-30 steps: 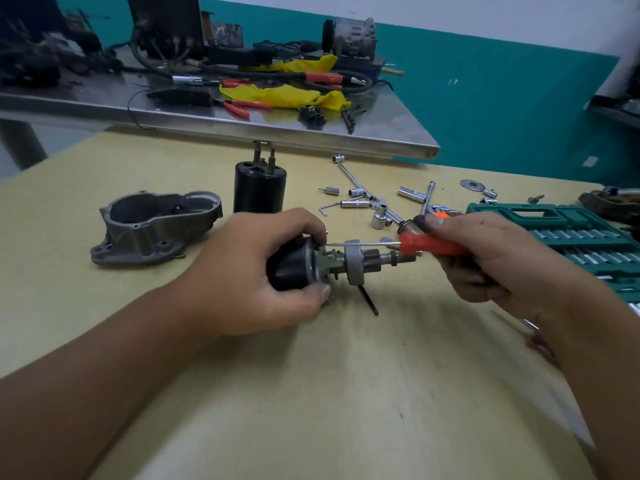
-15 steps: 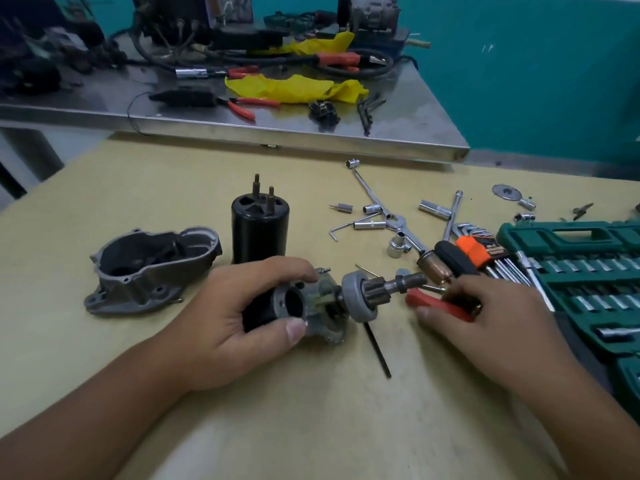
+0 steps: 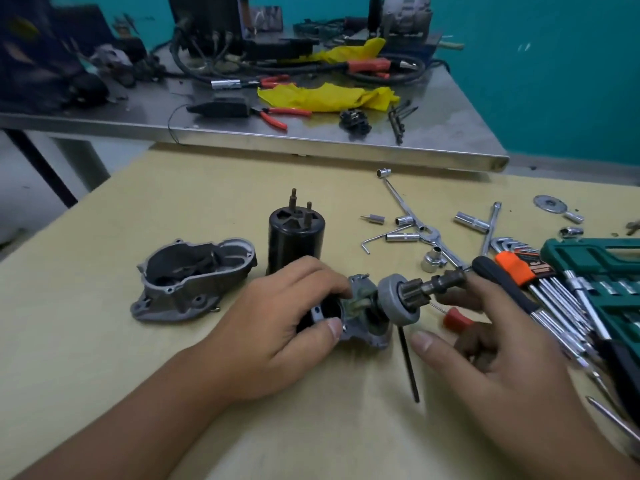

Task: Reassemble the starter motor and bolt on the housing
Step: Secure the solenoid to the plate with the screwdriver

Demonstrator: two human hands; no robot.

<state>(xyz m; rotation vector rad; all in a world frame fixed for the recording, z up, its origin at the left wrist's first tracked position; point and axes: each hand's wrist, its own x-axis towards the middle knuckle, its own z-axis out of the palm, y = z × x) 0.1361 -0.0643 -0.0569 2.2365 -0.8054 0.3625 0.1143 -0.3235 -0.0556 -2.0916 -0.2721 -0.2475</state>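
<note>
Motor (image 3: pixel 349 306) lay low on the bench (image 3: pixel 173 209), left hand (image 3: pixel 291 327) gripping its body, right hand (image 3: pixel 485 351) loose-fingered beside the shaft; heavy, rigid, likely greasy, best held by the casing.

One head-worn wide-angle camera looks forward and down, close over the table (image 3: pixel 104 341). The steel bench (image 3: pixel 311 140) and wall fill the upper frame.

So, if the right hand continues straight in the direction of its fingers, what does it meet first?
Probably the pinion shaft of the starter assembly. The right hand points up and left toward it, fingertips already close; depth is unclear, so contact cannot be confirmed.
</note>
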